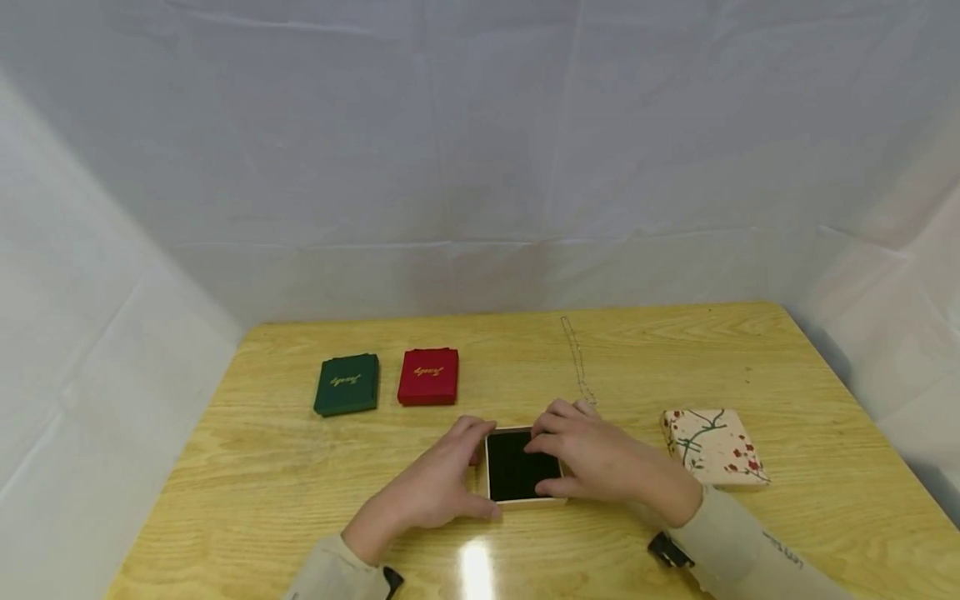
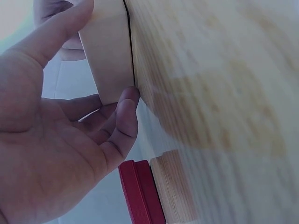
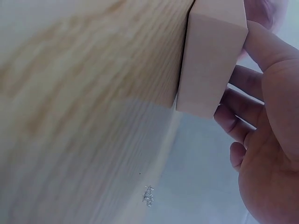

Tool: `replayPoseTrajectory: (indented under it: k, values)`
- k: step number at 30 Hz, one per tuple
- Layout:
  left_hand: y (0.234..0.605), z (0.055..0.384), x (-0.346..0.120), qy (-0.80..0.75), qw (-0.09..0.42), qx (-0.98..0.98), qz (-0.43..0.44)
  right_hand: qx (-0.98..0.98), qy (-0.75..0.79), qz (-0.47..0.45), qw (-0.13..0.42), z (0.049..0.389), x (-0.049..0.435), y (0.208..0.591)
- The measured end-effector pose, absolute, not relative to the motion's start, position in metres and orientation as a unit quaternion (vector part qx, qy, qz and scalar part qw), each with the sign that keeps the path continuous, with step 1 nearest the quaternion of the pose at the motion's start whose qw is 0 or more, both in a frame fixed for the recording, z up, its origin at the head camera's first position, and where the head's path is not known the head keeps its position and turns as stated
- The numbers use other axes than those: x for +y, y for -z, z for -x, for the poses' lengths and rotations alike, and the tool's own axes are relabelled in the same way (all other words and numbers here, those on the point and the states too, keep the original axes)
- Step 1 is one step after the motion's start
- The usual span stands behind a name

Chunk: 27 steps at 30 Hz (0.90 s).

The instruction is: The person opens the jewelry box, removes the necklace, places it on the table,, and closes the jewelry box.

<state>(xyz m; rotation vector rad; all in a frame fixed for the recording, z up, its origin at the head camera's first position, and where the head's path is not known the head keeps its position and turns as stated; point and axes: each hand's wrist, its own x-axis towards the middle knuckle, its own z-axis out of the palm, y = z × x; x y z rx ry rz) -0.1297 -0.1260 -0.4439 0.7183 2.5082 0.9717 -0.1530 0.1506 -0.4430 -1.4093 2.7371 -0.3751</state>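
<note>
A shallow cream box (image 1: 528, 505) with a black pad (image 1: 510, 471) inside sits between both hands on the table. My left hand (image 1: 442, 479) holds the box's left end, thumb at the near corner and fingers at the far corner. In the left wrist view, the thumb lies along the box's upper edge and the fingers curl by its far side. My right hand (image 1: 592, 454) is at the right end, its thumb and index fingertip over the black pad, other fingers at the far rim. Part of the pad is hidden beneath it.
A cream lid (image 1: 716, 446) with a branch and red blossom pattern lies at the right. Behind the right hand, a thin chain necklace (image 1: 576, 354) stretches backward. A green box (image 1: 347, 383) and a red box (image 1: 428, 376) stand at the back left. White sheeting encloses the wooden table (image 1: 300, 492).
</note>
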Motion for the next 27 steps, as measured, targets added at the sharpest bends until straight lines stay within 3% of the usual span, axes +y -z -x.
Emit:
replayPoseTrajectory:
  k: [16, 21, 27]
  values:
    - [0.443, 0.129, -0.126, -0.342, 0.172, 0.886, -0.262, 0.883, 0.176, 0.436, 0.002, 0.149, 0.163, 0.433]
    - [0.444, 0.129, -0.126, -0.344, 0.173, 0.885, -0.261, 0.893, 0.197, 0.404, -0.002, 0.147, 0.187, 0.424]
    - [0.442, 0.129, -0.126, -0.345, 0.177, 0.885, -0.258, 0.922, 0.199, 0.331, 0.037, 0.144, 0.231, 0.415]
